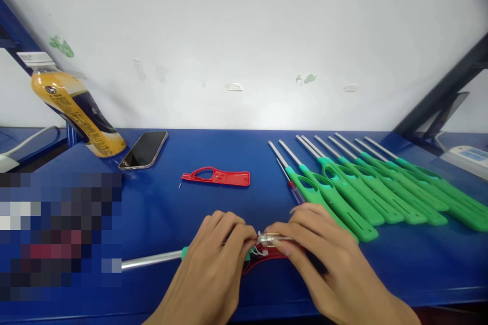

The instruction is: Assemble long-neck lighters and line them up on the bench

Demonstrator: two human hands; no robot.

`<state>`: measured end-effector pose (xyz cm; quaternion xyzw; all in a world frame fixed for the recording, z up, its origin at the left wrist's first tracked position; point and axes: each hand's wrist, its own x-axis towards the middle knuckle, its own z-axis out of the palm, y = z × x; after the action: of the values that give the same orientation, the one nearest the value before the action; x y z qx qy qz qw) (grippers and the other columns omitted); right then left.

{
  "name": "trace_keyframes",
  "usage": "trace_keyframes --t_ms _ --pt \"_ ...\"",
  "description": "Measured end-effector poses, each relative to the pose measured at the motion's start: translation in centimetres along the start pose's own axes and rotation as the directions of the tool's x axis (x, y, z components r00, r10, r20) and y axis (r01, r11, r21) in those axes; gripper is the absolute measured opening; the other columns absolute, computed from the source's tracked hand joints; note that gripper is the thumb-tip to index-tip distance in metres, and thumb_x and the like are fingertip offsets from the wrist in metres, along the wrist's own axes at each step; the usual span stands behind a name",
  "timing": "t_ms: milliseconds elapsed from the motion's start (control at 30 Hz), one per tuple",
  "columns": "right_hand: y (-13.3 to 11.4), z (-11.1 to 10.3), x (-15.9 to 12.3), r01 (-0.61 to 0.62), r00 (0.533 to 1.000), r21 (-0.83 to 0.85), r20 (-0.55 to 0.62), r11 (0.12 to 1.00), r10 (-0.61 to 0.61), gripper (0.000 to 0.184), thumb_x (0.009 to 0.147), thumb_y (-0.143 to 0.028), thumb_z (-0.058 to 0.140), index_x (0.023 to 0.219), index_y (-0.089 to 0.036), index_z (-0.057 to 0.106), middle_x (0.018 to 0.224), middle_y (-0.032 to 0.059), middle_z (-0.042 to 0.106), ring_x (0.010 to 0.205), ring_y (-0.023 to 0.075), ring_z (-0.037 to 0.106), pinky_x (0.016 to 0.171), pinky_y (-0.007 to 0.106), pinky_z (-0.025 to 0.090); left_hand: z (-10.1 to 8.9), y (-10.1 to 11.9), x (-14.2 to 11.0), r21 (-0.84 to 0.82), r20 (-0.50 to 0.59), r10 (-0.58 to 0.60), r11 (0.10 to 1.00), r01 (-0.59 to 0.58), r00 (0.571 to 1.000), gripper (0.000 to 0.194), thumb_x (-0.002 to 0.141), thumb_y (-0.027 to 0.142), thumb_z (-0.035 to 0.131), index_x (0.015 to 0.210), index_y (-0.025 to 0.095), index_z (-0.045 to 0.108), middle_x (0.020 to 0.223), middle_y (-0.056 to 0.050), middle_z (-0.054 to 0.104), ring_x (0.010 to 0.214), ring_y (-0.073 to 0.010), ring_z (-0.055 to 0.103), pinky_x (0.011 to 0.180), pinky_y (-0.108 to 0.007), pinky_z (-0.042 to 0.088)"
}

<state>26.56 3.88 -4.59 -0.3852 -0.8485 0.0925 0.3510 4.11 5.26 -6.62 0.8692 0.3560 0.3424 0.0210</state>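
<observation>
Both my hands work at the front edge of the blue table (213,152). My left hand (219,254) is closed round a partly built lighter (263,256) with a red shell half, a green nozzle piece and a metal tube (150,260) that sticks out to the left. My right hand (316,249) pinches a small clear and metal insert (269,239) at the top of that red shell. A second red shell half (217,176) lies flat farther back, with a tiny pin (179,186) beside its left end.
Several finished green lighters (366,188) lie in a row at the right, with a small red-handled screwdriver (292,180) at their left. A phone (144,150) and a tilted yellow drink bottle (74,106) sit back left. A white wall stands behind; a blurred patch covers the lower left.
</observation>
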Motion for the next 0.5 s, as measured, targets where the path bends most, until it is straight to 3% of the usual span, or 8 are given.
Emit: trace_keyframes --t_ms 200,500 --pt "-0.16 0.14 -0.01 -0.033 0.996 -0.022 -0.087 0.999 0.031 0.024 0.104 -0.006 0.055 0.115 -0.023 0.068 0.094 0.0003 0.072 0.085 0.0186 0.063 0.088 0.040 0.051 -0.16 -0.08 -0.36 0.048 -0.016 -0.032 0.998 0.033 0.999 0.017 0.108 0.008 0.051 0.113 0.022 0.060 0.104 -0.003 0.070 0.090 -0.0224 0.059 0.080 -0.039 0.045" --pt "-0.22 0.02 0.01 -0.036 0.996 0.008 -0.087 0.999 0.037 0.023 0.104 -0.006 0.057 0.112 -0.024 0.069 0.094 -0.0008 0.073 0.084 0.0181 0.064 0.087 0.039 0.052 -0.08 0.21 -0.49 0.007 -0.032 -0.007 1.000 0.007 0.999 0.020 0.106 0.004 0.050 0.111 0.020 0.060 0.099 -0.002 0.068 0.090 -0.0212 0.056 0.080 -0.038 0.045"
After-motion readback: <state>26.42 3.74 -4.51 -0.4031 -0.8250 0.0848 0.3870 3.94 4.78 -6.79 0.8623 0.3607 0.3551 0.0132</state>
